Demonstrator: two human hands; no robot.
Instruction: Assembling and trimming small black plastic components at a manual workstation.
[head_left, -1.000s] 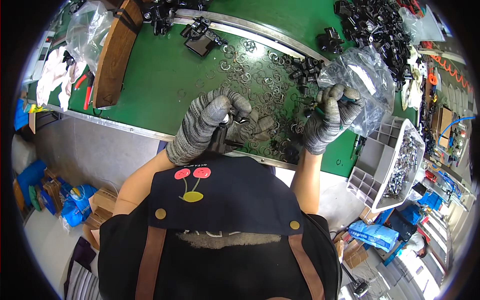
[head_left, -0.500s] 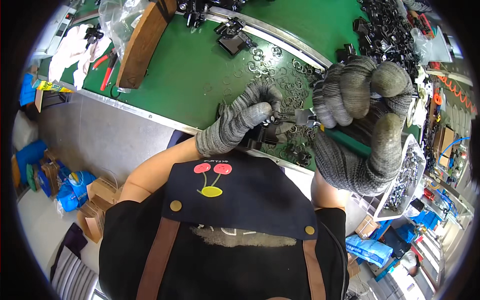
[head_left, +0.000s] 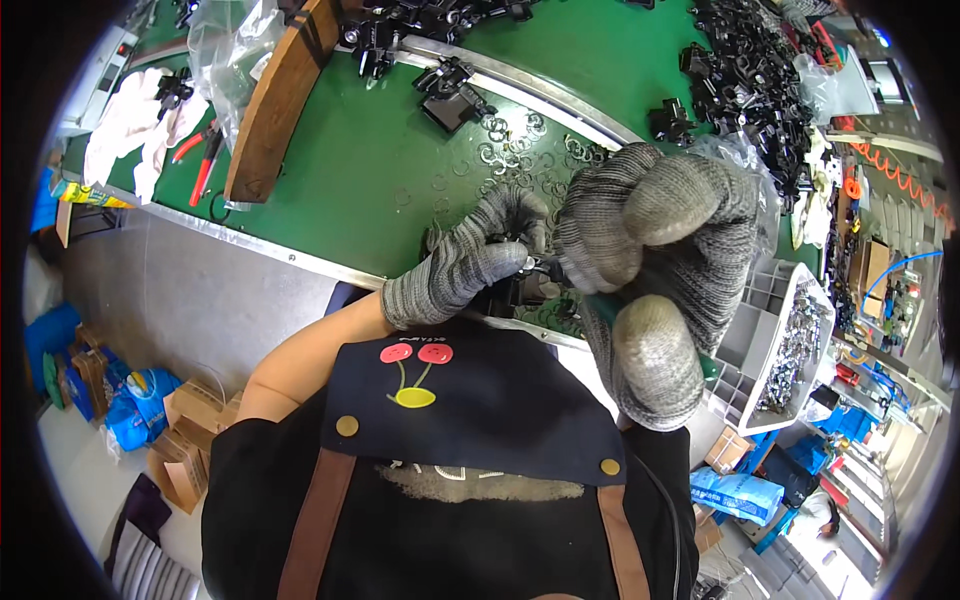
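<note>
My left hand (head_left: 462, 265), in a grey knit glove, is closed on a small black metal part (head_left: 533, 289) near the front edge of the green table. A shiny bit of it shows by the thumb tip. My right hand (head_left: 665, 255), gloved alike, wraps round green-handled pliers (head_left: 709, 369). Most of the tool is hidden by the fingers; its tip reaches the black part beside my left thumb. Loose metal rings (head_left: 510, 150) lie scattered over the table beyond my hands. Past them sits another black part (head_left: 452, 105) with a flat plate.
A heap of black parts (head_left: 745, 95) lies at the far right. A curved wooden block (head_left: 280, 110) stands left, near red-handled pliers (head_left: 205, 165) and a white cloth (head_left: 125, 130). To the right is a white bin (head_left: 745, 400) of small metal pieces. A metal rail (head_left: 540, 90) crosses the table.
My right hand has moved left and nearer, bringing the pliers from a short gap up to the black part. My left hand keeps hold of that part, nearly in place. The view has shifted slightly.
</note>
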